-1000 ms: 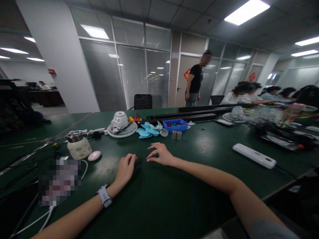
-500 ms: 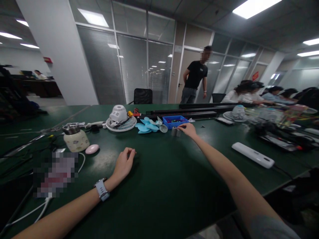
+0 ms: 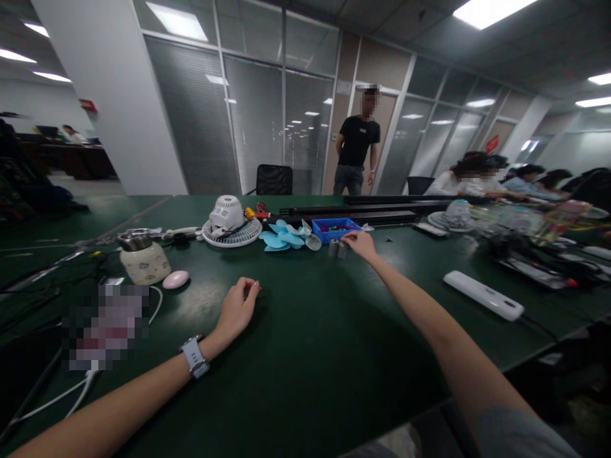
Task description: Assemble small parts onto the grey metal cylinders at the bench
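Two small grey metal cylinders stand side by side on the green table, a left cylinder (image 3: pixel 333 248) and a right cylinder (image 3: pixel 342 250). The fingertips of my right hand (image 3: pixel 361 244) are pinched at the top of the right one. My left hand (image 3: pixel 237 308) rests on the table nearer to me, fingers curled in with nothing visible in them; a watch (image 3: pixel 195 357) is on that wrist. Just behind the cylinders is a blue tray (image 3: pixel 329 236) of small parts. Light-blue fan blades (image 3: pixel 282 236) lie to their left, beside a white fan head (image 3: pixel 226 215) on its grille.
At left are a cream jar (image 3: pixel 144 263), a pink oval object (image 3: pixel 176 279) and a blurred-out device with a white cable. A white power strip (image 3: pixel 483 294) lies at right, near cluttered cables. Long black bars (image 3: pixel 377 210) run along the back. A person (image 3: pixel 357 149) stands beyond the table.
The standing person has shifted left. Both my hands stay in nearly the same place, and the cylinders have not visibly moved on the table. The view has tilted slightly.
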Available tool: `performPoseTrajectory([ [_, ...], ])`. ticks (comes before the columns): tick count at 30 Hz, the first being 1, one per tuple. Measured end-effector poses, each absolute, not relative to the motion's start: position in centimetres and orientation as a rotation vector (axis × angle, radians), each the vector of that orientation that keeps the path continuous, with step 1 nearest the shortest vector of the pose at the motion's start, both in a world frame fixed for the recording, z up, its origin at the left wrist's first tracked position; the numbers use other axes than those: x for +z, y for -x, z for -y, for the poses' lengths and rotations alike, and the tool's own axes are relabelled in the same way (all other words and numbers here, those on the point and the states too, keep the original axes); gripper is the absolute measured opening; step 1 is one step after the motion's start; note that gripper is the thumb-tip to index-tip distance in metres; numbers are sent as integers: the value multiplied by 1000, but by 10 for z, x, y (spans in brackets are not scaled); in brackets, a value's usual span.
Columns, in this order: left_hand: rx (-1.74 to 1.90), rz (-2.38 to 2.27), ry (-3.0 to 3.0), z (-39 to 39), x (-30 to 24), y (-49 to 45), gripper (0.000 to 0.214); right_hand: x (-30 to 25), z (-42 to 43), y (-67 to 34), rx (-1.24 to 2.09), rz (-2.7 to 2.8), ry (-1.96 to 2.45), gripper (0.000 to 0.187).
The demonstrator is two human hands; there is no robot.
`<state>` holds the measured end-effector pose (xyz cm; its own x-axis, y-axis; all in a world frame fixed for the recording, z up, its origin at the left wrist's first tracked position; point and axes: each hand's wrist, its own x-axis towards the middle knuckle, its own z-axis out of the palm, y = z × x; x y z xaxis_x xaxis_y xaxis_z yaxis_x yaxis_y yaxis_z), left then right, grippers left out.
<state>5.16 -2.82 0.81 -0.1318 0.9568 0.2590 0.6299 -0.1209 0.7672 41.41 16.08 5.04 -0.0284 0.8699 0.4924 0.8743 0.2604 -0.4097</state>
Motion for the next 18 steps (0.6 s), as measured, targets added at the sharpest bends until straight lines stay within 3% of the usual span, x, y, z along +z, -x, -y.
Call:
performPoseTrajectory([
  [13,1136,-1761,-1788,28,7,-50,36,58,-161,-418,-2,1961,1698,18],
  [18,1138,-1759,-1801,27,7,-51,37,61,-160,-412,-116,1995,1696,46],
])
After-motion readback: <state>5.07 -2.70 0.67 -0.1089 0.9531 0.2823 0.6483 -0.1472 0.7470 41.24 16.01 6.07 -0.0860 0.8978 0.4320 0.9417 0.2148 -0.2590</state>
